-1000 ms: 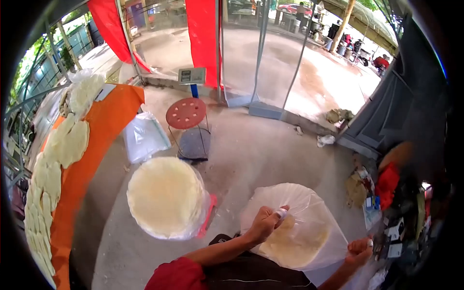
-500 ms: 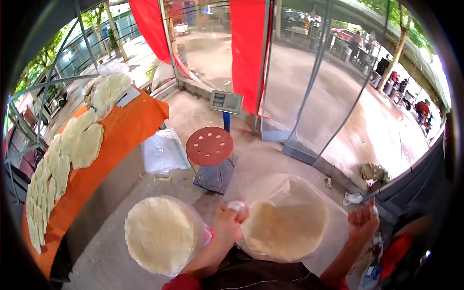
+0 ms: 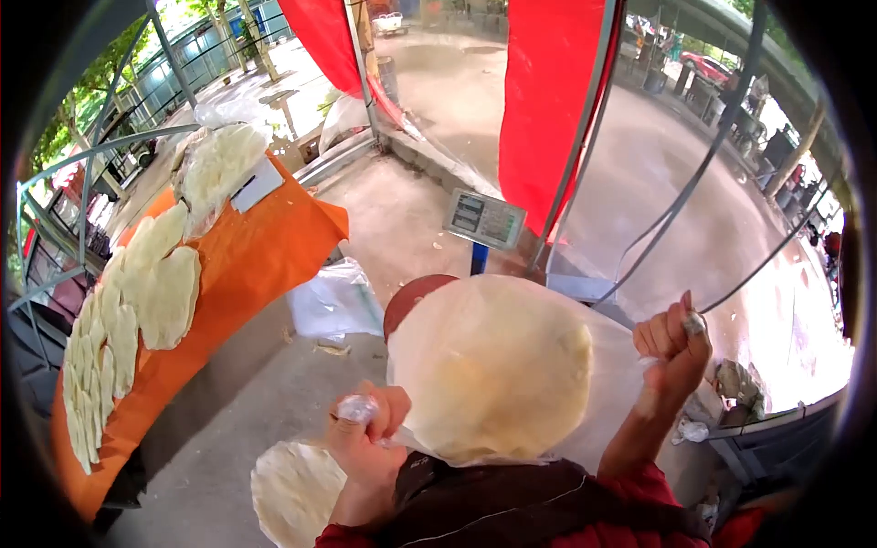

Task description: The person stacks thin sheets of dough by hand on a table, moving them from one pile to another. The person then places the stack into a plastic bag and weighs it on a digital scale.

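Note:
Pale round flatbreads (image 3: 498,365) sit stacked inside a clear plastic bag (image 3: 617,388) in front of my body. My left hand (image 3: 373,427) is closed on the bag's left edge, plastic bunched around the thumb. At the opposite side, my right hand (image 3: 674,352) grips the other edge in a fist, with the plastic stretched between. The bagged stack overlaps most of a red round stool (image 3: 411,303) in this view. Below my left hand, another flatbread stack (image 3: 290,493) is partly covered by my forearm.
An orange-covered table (image 3: 237,265) curves along the left, with overlapping flatbreads (image 3: 160,301) on it. A scale display (image 3: 484,219) stands beyond the stool. Folded clear plastic (image 3: 336,301) lies on the floor. Red strips (image 3: 548,110) and clear sheeting hang ahead.
The bagged flatbreads have risen and moved forward over the stool, both hands holding the bag's edges. My head view has shifted left, and the other stack sits lower in view.

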The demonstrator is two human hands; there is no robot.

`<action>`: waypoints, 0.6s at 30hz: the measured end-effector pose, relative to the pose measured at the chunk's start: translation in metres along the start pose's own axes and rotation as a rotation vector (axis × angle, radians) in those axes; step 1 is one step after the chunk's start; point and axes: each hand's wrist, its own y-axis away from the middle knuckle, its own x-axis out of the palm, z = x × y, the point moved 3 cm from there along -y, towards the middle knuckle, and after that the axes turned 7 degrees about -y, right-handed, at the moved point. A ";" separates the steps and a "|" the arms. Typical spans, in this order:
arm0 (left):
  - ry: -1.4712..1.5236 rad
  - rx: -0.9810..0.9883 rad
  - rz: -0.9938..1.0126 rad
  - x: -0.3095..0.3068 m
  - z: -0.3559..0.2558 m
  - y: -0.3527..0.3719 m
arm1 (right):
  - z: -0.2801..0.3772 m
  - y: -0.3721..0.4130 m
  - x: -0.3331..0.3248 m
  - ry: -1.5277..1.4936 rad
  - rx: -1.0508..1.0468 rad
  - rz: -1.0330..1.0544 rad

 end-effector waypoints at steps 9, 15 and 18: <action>-0.158 0.173 -0.394 0.005 0.035 -0.109 | -0.114 -0.155 0.002 -0.132 0.269 0.031; -0.297 0.142 -0.657 -0.016 0.076 -0.157 | -0.199 -0.221 0.006 -0.062 0.658 0.216; -0.296 0.095 -0.575 -0.034 0.091 -0.176 | -0.220 -0.221 0.015 0.218 0.602 0.313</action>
